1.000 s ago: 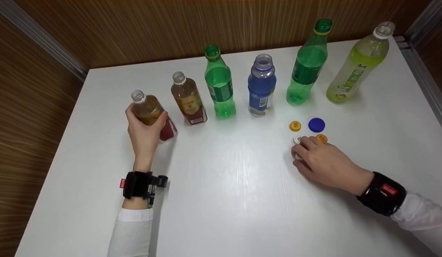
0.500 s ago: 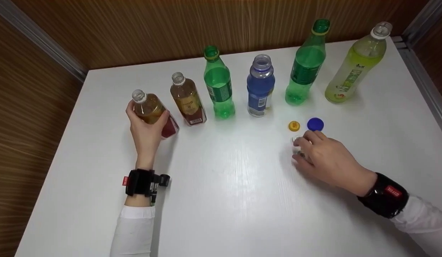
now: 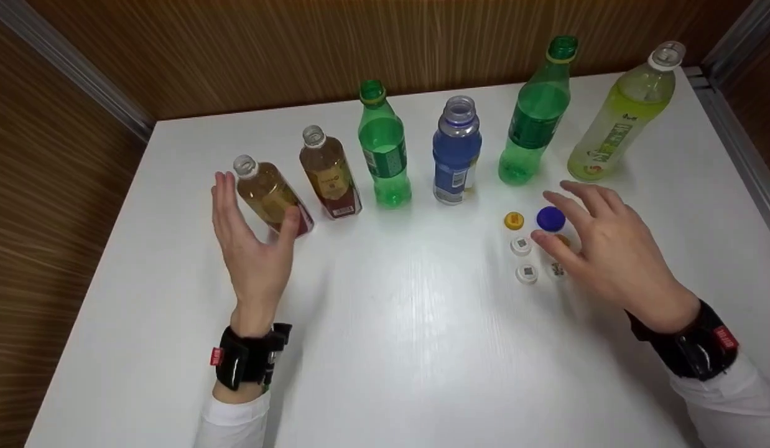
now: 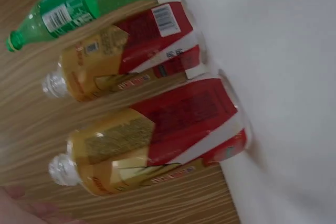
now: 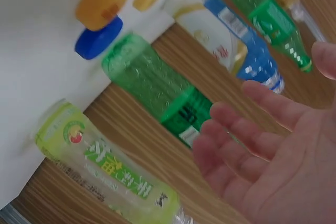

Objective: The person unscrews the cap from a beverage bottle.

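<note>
In the head view my left hand (image 3: 251, 249) has its fingers straight and spread beside the leftmost bottle (image 3: 267, 193), an uncapped brown-red drink bottle standing upright. It grips nothing, and a gap shows between the fingers and that bottle's neck side. My right hand (image 3: 621, 255) hovers with loosely bent fingers over the bottle caps at the right. A blue cap (image 3: 551, 218), a yellow cap (image 3: 514, 220) and two white caps (image 3: 527, 274) lie flat there. The hand partly hides an orange cap (image 3: 564, 239) and a third white cap (image 3: 557, 269). The right wrist view shows its palm holding nothing.
Along the back of the white table (image 3: 385, 348) stand more uncapped bottles: a second brown-red one (image 3: 329, 177), two green ones (image 3: 385, 149), a blue one (image 3: 456, 155) and a tall yellow-green one (image 3: 624, 118). Wood-grain panels (image 3: 298, 50) rise behind and at left.
My left hand has let go of the leftmost bottle and its fingers have straightened. My right hand has released a white cap and moved up and right, uncovering white caps.
</note>
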The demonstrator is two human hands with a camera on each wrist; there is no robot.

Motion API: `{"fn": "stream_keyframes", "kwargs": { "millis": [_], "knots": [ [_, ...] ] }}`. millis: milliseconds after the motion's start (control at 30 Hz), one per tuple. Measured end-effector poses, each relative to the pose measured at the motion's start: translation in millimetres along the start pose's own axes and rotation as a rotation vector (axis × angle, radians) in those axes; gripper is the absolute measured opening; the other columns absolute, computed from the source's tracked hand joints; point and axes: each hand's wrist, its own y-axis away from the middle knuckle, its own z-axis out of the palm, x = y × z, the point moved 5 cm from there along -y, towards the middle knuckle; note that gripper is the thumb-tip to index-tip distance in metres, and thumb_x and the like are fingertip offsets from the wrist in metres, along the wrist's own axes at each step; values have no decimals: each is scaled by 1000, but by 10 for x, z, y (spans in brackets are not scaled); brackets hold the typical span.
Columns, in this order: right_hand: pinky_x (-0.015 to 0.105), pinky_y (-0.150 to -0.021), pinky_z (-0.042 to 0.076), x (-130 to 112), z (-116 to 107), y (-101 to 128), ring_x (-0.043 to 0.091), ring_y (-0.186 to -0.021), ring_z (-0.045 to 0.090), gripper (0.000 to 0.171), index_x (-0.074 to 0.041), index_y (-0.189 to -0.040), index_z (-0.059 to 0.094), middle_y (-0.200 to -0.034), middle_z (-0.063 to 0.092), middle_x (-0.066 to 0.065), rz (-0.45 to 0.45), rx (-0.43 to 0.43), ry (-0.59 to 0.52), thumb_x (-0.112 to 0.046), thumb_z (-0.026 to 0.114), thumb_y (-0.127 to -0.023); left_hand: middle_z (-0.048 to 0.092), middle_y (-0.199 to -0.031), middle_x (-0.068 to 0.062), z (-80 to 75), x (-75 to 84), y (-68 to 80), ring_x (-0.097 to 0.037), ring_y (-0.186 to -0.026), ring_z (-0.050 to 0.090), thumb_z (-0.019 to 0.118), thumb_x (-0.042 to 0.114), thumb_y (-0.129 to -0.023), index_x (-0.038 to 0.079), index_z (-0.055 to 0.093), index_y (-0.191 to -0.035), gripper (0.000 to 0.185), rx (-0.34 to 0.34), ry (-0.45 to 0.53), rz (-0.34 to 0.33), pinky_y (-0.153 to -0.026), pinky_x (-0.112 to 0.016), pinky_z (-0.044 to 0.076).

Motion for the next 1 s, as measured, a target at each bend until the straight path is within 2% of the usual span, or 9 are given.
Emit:
{"fn": "stream_keyframes", "kwargs": {
  "millis": [67, 133, 233, 367, 467, 633, 767, 1000],
  "knots": [
    [76, -110, 38, 9, -10, -16, 52, -146, 40, 67, -7, -153, 53, -162, 43, 27, 7, -3, 6, -47, 67, -100, 16, -177, -19, 18, 130, 92, -39, -167, 8, 74, 43, -94, 6, 24, -166, 95, -51, -60, 67, -133, -65, 11],
    [78, -111, 35, 16, -6, -44, 53, -151, 34, 71, -9, -157, 48, -167, 37, 25, 15, -15, 17, -50, 64, -101, 13, -178, -18, 63, 237, 176, -41, -167, 4, 73, 47, -94, 8, 23, -167, 97, -128, -116, 102, -132, -67, 9],
    [80, -114, 31, 22, -4, -105, 53, -157, 27, 76, -11, -161, 41, -172, 29, 24, 20, -31, 32, -54, 60, -102, 6, -179, -15, 181, 361, 303, -41, -167, -1, 71, 52, -95, 13, 19, -169, 99, -276, -208, 103, -131, -70, 6],
    [79, -119, 25, 44, 17, -161, 52, -161, 18, 82, -11, -164, 34, -174, 21, 25, 34, -63, 49, -60, 55, -102, 2, -180, -13, 407, 469, 475, -41, -167, -4, 67, 60, -95, 19, 17, -170, 98, -477, -328, 81, -130, -72, 9],
    [78, -121, 21, 78, 59, -156, 50, -163, 13, 86, -11, -166, 30, -176, 15, 25, 61, -102, 64, -65, 51, -102, 3, -180, -13, 557, 474, 551, -41, -167, -4, 64, 66, -94, 21, 18, -170, 99, -555, -389, 87, -130, -71, 12],
    [79, -122, 17, 129, 107, -138, 49, -164, 7, 91, -9, -167, 26, -176, 9, 26, 97, -137, 80, -68, 48, -101, 2, -180, -14, 726, 384, 593, -41, -167, -3, 59, 71, -94, 21, 18, -170, 99, -610, -447, 82, -130, -70, 11],
    [79, -122, 16, 123, 134, -147, 49, -164, 6, 91, -9, -167, 25, -177, 8, 25, 92, -147, 81, -69, 47, -102, 1, -180, -14, 794, 314, 603, -42, -167, -3, 58, 72, -94, 21, 18, -169, 100, -634, -465, 74, -130, -71, 11],
    [79, -123, 16, 105, 145, -140, 48, -164, 6, 91, -9, -167, 26, -177, 9, 25, 87, -139, 79, -69, 46, -102, 5, -179, -16, 756, 315, 561, -44, -167, -1, 61, 71, -93, 19, 21, -169, 101, -590, -459, 88, -129, -71, 13]
  ]
}}
